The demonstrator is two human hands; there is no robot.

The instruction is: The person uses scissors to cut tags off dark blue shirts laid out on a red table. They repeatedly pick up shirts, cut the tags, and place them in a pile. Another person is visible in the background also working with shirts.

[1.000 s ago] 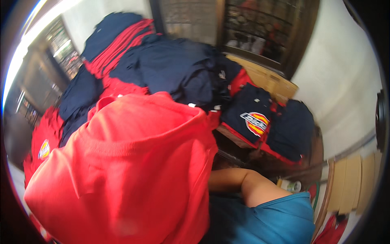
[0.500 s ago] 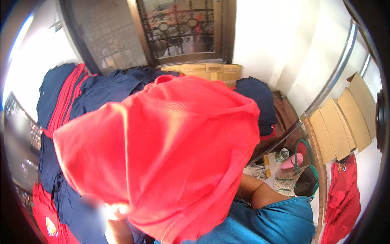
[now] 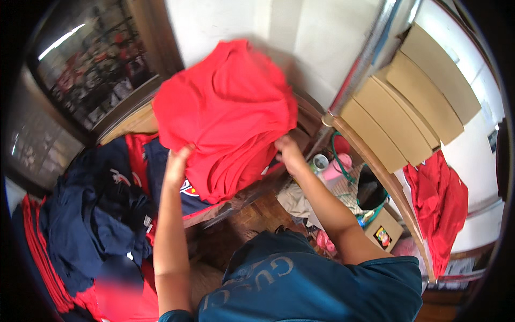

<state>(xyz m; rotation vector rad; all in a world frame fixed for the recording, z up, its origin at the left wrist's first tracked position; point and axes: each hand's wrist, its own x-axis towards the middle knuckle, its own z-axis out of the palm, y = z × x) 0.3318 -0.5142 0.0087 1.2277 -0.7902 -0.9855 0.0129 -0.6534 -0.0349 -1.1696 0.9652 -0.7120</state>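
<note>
A bunched red shirt [image 3: 230,107] is spread out in front of me, over the far end of the clothes pile. My left hand [image 3: 178,163] grips its near left edge, thumb lying on the cloth. At the shirt's right edge, my right hand [image 3: 290,153] is closed on the fabric, slightly blurred. Under the shirt, part of a navy garment [image 3: 194,203] with a printed emblem shows. More navy garments [image 3: 99,204] with red parts lie heaped to the left of my left forearm.
Cardboard pieces [image 3: 407,102] stand behind a wooden rail [image 3: 375,174] at the right, with a red garment [image 3: 437,206] hanging below. A green-rimmed bag [image 3: 372,188], pink bottle [image 3: 336,169] and can [image 3: 320,162] sit right of my right forearm. A dark-framed glass door [image 3: 96,59] is far left.
My view has turned to the right. The red shirt, earlier held wide and close to me, is now farther off and bunched. My right hand, hidden behind it before, now shows.
</note>
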